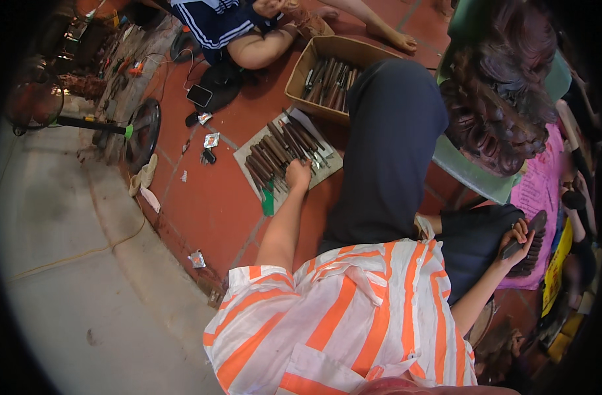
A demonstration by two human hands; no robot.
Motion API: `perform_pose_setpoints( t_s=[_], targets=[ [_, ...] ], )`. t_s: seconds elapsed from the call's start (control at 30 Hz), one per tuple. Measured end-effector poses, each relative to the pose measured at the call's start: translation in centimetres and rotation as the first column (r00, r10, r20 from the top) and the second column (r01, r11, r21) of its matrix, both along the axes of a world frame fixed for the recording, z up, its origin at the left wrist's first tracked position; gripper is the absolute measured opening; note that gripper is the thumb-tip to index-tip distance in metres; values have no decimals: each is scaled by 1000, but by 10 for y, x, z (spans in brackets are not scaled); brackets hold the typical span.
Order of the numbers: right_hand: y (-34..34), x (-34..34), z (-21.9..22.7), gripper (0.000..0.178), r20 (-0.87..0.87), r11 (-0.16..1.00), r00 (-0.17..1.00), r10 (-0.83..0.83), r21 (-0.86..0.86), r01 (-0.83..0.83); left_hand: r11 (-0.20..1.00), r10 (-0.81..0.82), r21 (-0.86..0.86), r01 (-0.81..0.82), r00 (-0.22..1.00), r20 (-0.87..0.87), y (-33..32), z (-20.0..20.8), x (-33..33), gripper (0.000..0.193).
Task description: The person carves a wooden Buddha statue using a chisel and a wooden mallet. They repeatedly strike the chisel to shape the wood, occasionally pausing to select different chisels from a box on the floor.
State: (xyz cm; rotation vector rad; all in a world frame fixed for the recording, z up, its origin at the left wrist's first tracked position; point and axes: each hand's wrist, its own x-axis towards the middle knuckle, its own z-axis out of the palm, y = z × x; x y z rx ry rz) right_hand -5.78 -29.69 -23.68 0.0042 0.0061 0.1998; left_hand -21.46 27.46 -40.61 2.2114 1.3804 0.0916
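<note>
My left hand (298,174) reaches down to a row of carving chisels (274,151) with brown wooden handles. Its fingers are curled at the chisels' lower ends and appear to pinch one of them. The chisels lie side by side on a pale flat board (245,153) on the floor, a green strip (268,201) at its edge. Off to the right, my right hand (517,242) is closed around a dark, flat piece (511,249) whose kind I cannot make out. A dark ribbed object (530,255) is right beside that hand.
A cardboard box (301,69) of more chisels stands beyond my raised knee. At right, a dark carved wooden piece (492,105) rests on a green plastic support (472,178). Another person (248,39) sits opposite. A phone (199,96) and a fan (146,135) are at left.
</note>
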Motion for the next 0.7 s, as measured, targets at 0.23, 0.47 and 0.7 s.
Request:
perform_pose_setpoints(
  t_s=[0.23, 0.47, 0.7],
  targets=[
    [3, 1, 0, 25, -3, 1000, 1000, 8, 12, -8, 1000, 11, 6, -13, 954, 299, -2, 48, 33, 35],
    [8, 5, 5, 28, 33, 1000, 999, 0, 7, 0, 995, -95, 26, 99, 794, 601, -7, 111, 91, 22],
    [11, 7, 11, 27, 47, 999, 998, -34, 11, 34, 927, -353, 320, 197, 750, 560, -1, 105, 132, 16]
  ],
)
